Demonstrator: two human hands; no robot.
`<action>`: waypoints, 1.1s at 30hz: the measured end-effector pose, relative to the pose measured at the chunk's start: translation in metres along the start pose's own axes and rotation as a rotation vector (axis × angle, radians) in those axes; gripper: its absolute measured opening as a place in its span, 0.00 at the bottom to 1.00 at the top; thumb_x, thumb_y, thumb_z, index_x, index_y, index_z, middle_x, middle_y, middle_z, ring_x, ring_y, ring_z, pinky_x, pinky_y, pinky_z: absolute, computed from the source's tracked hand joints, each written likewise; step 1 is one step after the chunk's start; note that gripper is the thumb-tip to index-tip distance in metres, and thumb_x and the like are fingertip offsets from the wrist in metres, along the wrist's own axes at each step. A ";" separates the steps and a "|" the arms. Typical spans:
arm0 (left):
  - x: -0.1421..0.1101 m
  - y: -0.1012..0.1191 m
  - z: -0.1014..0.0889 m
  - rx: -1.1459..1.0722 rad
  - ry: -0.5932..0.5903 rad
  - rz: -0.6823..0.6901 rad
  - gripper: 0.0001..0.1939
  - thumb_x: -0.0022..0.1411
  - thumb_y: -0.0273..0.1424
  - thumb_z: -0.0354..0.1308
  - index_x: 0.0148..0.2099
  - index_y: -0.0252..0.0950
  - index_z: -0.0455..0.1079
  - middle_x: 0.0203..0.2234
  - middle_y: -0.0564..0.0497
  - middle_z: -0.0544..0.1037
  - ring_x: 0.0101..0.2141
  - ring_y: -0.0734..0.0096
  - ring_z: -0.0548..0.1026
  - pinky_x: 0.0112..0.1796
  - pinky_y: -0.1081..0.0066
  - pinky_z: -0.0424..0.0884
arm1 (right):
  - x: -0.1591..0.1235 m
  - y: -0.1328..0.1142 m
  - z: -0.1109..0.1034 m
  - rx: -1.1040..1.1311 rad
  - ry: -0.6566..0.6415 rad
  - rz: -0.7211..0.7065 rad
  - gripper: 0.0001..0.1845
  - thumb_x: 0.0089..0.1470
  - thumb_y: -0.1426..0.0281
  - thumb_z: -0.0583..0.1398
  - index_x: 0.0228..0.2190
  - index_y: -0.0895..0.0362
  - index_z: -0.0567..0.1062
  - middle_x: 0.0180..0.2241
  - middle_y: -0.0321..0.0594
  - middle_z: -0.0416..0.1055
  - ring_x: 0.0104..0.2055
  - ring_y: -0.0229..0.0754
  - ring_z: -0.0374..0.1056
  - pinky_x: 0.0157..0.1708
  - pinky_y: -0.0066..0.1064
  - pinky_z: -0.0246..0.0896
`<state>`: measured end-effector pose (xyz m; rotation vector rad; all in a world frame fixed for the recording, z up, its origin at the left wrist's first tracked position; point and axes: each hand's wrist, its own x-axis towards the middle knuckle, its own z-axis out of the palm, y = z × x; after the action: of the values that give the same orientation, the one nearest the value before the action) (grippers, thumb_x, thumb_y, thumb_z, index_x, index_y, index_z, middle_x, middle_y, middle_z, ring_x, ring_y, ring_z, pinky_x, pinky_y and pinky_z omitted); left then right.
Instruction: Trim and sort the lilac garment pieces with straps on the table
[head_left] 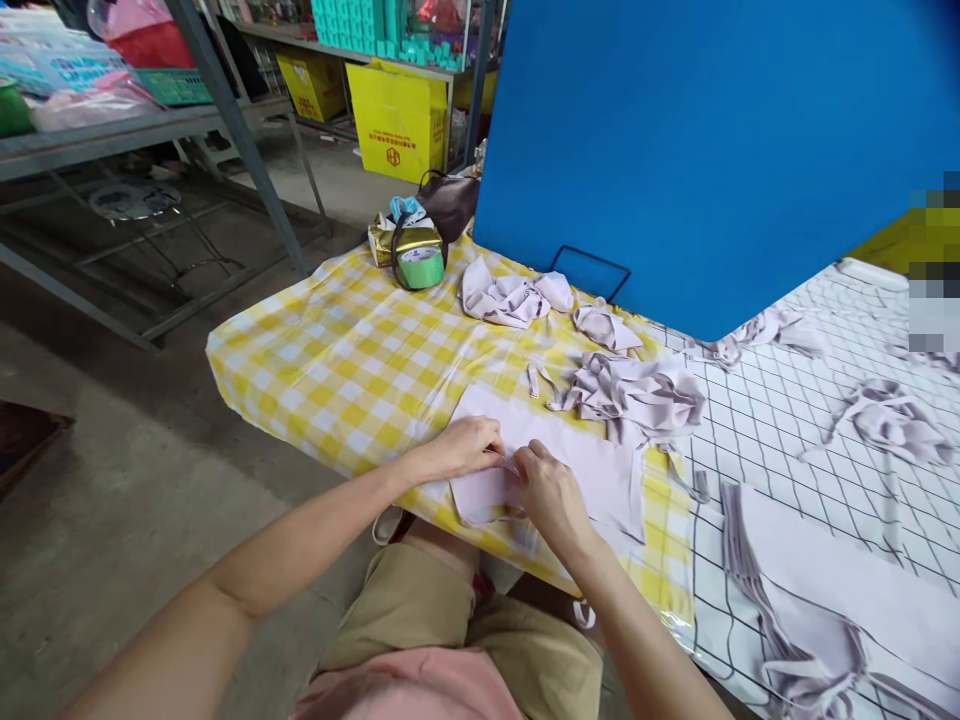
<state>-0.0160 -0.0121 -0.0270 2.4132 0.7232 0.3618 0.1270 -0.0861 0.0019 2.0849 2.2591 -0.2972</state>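
Note:
A flat piece of pale lilac fabric (592, 470) lies on the yellow checked tablecloth (337, 360) near the table's front edge. My left hand (465, 447) and my right hand (546, 492) meet over its near left part, both closed in a pinch on the fabric's folded edge. The fingertips almost touch each other. Just beyond the hands lie crumpled lilac fabric pieces (637, 395) and a small fabric strip (536, 377).
A green tape roll (420, 266) and a gold packet sit at the far table corner beside a dark bag. A large blue board (712, 150) stands behind. More lilac pieces (885, 420) lie on the white grid cloth (757, 430) to the right. Metal shelving and yellow boxes stand beyond.

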 end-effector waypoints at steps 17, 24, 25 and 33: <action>0.003 0.004 -0.006 0.009 -0.054 -0.017 0.06 0.58 0.26 0.55 0.31 0.33 0.74 0.27 0.52 0.72 0.32 0.72 0.69 0.33 0.76 0.62 | 0.001 -0.001 0.003 -0.081 0.003 -0.056 0.12 0.49 0.82 0.51 0.29 0.58 0.71 0.30 0.40 0.67 0.29 0.36 0.65 0.25 0.25 0.50; 0.003 0.007 -0.005 0.026 -0.058 -0.035 0.07 0.55 0.23 0.54 0.29 0.33 0.72 0.27 0.51 0.72 0.32 0.70 0.70 0.34 0.74 0.63 | 0.005 -0.009 0.008 -0.050 0.059 -0.064 0.12 0.52 0.82 0.51 0.31 0.59 0.71 0.33 0.43 0.68 0.32 0.39 0.66 0.27 0.27 0.51; 0.003 0.006 -0.004 0.019 -0.048 -0.038 0.07 0.56 0.23 0.54 0.30 0.33 0.73 0.28 0.51 0.72 0.33 0.70 0.70 0.35 0.74 0.63 | 0.005 -0.009 0.008 0.005 0.075 -0.037 0.11 0.52 0.81 0.51 0.30 0.59 0.71 0.32 0.43 0.68 0.31 0.38 0.66 0.27 0.27 0.51; -0.008 0.000 -0.006 -0.075 -0.054 -0.009 0.06 0.53 0.25 0.57 0.34 0.35 0.74 0.31 0.51 0.71 0.37 0.70 0.69 0.39 0.74 0.62 | -0.057 -0.022 0.004 0.846 0.228 0.162 0.13 0.53 0.63 0.53 0.39 0.57 0.67 0.16 0.27 0.56 0.19 0.35 0.56 0.20 0.23 0.52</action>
<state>-0.0252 -0.0138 -0.0227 2.3390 0.6849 0.3139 0.1095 -0.1445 0.0098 2.7664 2.2960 -1.2455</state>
